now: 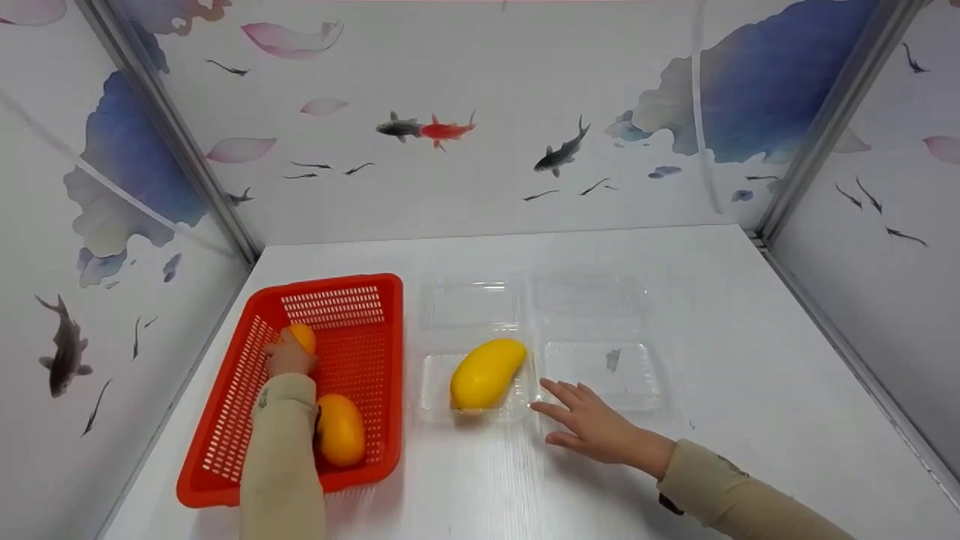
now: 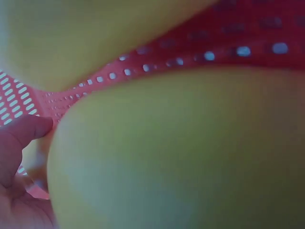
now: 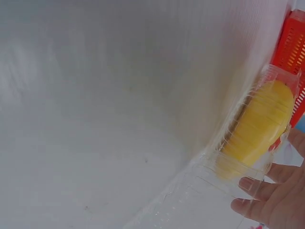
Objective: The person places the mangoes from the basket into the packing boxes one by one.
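Note:
Inside the red basket [image 1: 394, 337], my left hand [image 1: 291, 358] grips an orange-yellow fruit [image 1: 303, 336] by the far left side. The hand covers much of that fruit, so its full shape is hidden. Nearer the basket's front lies a plump orange-yellow mango [image 1: 342, 433], beside my left wrist. A longer yellow mango [image 1: 486, 375] rests in the left clear plastic container [image 1: 431, 386]. Just right of this mango, my right hand [image 1: 596, 427] has its fingers spread and holds nothing. In the right wrist view, the fingers [image 3: 255, 188] are close beside the clear container.
A second clear plastic container [image 1: 600, 375], with its lid folded back, stands to the right of the first. White table surface [image 1: 720, 337] extends to its right. Printed panels [image 1: 480, 187] enclose the table at the back and both sides.

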Available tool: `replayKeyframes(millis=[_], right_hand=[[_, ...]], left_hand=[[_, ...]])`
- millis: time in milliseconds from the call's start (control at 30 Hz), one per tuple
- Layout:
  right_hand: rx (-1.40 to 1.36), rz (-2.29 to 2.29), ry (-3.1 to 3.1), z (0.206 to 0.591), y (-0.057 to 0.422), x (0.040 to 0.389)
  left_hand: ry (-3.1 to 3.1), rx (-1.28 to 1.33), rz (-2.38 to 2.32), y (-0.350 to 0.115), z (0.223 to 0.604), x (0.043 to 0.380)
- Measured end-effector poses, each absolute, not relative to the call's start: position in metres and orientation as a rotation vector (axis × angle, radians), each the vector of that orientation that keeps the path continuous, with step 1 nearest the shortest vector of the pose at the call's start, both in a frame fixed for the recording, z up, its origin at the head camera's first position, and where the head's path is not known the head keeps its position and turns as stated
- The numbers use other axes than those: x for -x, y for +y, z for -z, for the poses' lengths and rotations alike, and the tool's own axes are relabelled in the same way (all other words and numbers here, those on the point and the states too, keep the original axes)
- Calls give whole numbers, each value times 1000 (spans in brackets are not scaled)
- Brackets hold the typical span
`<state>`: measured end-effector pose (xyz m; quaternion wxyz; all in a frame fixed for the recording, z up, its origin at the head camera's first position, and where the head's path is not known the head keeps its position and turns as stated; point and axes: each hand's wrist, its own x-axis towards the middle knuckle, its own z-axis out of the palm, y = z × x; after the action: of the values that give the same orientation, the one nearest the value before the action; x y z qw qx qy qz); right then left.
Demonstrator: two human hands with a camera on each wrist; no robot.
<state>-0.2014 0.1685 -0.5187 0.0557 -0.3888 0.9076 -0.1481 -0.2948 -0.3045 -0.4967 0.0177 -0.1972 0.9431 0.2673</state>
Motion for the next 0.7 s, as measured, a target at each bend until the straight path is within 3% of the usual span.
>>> replayKeyframes(millis=[700], right_hand=[[1142,436,2742,518,168,201]], left_hand=[[2805,555,-1056,-309,474,288]])
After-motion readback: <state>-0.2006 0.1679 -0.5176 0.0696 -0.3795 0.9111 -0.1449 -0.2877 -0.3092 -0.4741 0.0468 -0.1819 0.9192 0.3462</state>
